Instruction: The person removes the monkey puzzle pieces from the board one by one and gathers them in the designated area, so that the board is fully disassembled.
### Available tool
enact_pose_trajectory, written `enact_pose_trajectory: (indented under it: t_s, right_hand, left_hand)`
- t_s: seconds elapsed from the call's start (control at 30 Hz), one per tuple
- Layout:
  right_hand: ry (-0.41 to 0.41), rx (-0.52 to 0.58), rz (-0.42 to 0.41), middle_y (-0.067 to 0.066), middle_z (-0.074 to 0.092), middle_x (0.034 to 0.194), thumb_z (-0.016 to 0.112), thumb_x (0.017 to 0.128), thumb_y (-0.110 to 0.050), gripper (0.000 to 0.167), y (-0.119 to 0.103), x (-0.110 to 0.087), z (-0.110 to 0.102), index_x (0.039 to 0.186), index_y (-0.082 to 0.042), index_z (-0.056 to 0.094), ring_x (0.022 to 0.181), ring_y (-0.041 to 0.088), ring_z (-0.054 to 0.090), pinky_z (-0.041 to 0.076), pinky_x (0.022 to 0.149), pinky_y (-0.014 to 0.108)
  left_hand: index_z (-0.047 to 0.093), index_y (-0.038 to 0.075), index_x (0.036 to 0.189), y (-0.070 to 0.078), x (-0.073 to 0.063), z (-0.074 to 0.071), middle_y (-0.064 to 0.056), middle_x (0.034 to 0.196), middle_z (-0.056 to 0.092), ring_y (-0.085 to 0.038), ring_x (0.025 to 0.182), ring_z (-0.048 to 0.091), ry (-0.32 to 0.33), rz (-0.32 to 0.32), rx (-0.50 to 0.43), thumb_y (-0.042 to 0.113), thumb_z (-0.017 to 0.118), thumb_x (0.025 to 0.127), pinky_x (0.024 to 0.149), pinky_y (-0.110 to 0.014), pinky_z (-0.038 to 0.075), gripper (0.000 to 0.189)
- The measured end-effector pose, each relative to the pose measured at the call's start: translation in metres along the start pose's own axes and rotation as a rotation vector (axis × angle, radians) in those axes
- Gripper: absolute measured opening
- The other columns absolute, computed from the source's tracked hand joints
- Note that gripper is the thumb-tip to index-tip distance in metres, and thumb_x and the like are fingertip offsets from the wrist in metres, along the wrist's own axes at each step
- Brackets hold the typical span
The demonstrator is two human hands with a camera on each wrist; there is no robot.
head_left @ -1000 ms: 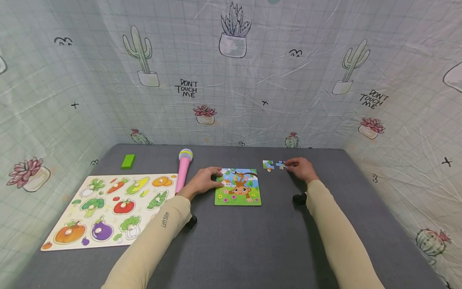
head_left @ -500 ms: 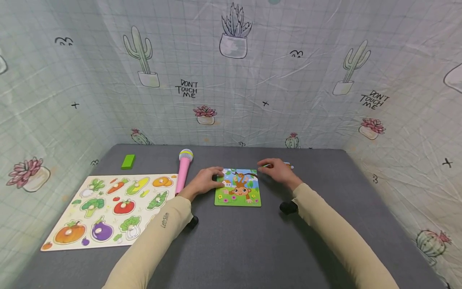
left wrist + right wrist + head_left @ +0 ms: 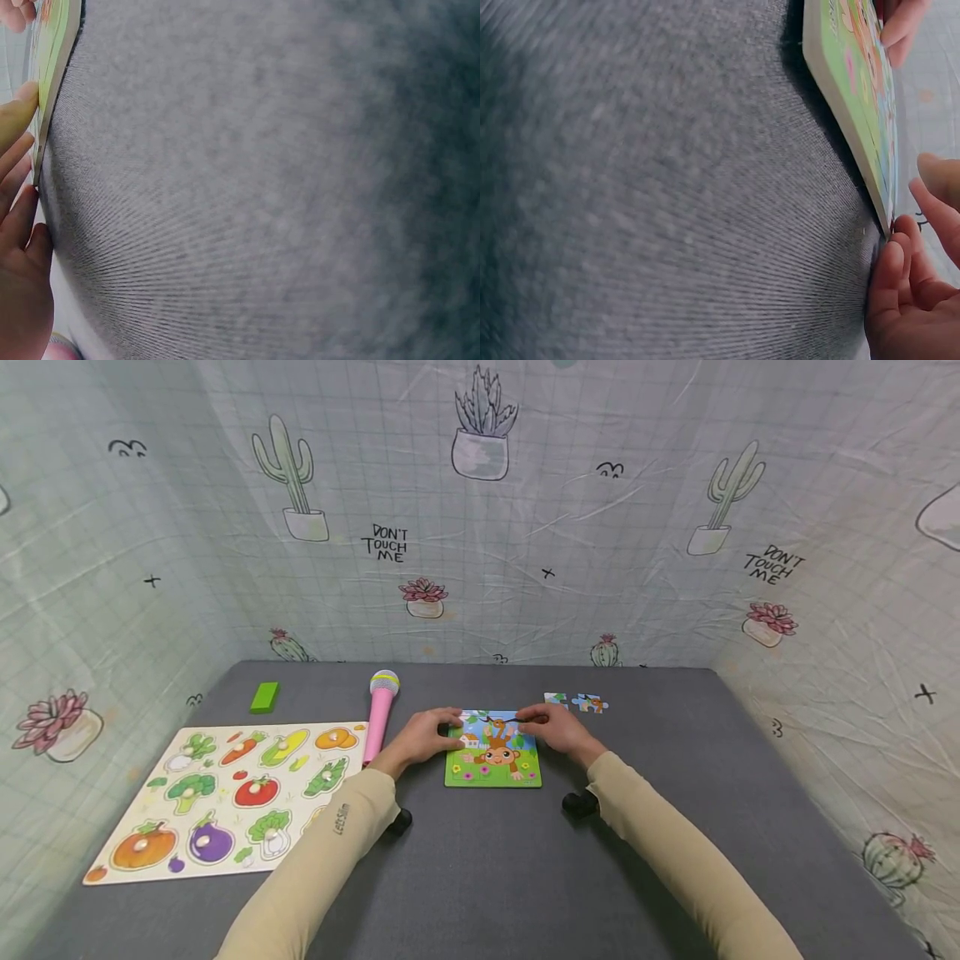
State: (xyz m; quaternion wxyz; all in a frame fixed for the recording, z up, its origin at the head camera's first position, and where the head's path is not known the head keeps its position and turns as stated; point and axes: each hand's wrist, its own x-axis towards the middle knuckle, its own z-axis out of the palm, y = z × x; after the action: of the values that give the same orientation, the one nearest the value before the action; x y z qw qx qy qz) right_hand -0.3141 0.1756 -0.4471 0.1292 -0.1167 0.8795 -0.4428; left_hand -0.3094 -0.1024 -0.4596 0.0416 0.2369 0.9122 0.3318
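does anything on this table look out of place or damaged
Some loose pieces lie on the table beyond the right hand, apart from the monkey puzzle, like stray jigsaw parts. No spill or damage shows.

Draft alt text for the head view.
A monkey puzzle lies between a person's left hand, touching its left edge, and right hand, at its upper right. Loose pieces lie beyond; at left, vegetable board, pink microphone, green block.
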Motion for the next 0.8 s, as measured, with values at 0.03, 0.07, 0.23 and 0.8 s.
enact_pose_trajectory:
  t_s: [0.03, 0.07, 0.23, 0.8]
  right_hand:
    - [-0.001, 0.0, 0.005, 0.015, 0.059, 0.129, 0.062, 0.097, -0.016, 0.033, 0.0, 0.0, 0.0, 0.128, -0.004, 0.064, 0.112, 0.03, 0.057, 0.049, 0.093, 0.043]
    - [-0.004, -0.011, 0.0, 0.015, 0.059, 0.129, 0.062, 0.097, -0.016, 0.032, 0.0, 0.0, 0.0, 0.127, -0.004, 0.064, 0.112, 0.031, 0.057, 0.049, 0.093, 0.043]
    - [-0.016, -0.045, -0.041, 0.016, 0.059, 0.129, 0.064, 0.095, -0.015, 0.029, 0.0, 0.001, 0.001, 0.121, -0.004, 0.068, 0.112, 0.032, 0.057, 0.049, 0.091, 0.045]
    - [-0.039, -0.067, -0.168, 0.019, 0.064, 0.121, 0.067, 0.092, -0.01, 0.027, 0.0, 0.003, 0.01, 0.116, 0.001, 0.07, 0.109, 0.033, 0.059, 0.05, 0.086, 0.042]
  left_hand:
    - [0.067, 0.001, 0.121, 0.0, 0.0, 0.0, -0.011, 0.144, 0.052, -0.032, 0.137, 0.041, -0.001, -0.003, -0.004, 0.02, 0.075, 0.087, 0.113, -0.046, 0.031, 0.04]
    - [0.067, 0.001, 0.122, 0.0, 0.0, 0.0, -0.011, 0.144, 0.051, -0.032, 0.137, 0.04, -0.004, -0.007, -0.009, 0.02, 0.075, 0.087, 0.113, -0.047, 0.031, 0.04]
    - [0.067, 0.003, 0.123, -0.002, -0.001, -0.001, -0.01, 0.146, 0.049, -0.032, 0.139, 0.038, -0.021, -0.023, -0.015, 0.022, 0.074, 0.088, 0.114, -0.047, 0.029, 0.041]
    - [0.066, 0.003, 0.125, -0.003, 0.0, -0.002, -0.009, 0.147, 0.048, -0.031, 0.14, 0.037, -0.038, -0.023, -0.027, 0.023, 0.074, 0.088, 0.115, -0.048, 0.028, 0.042]
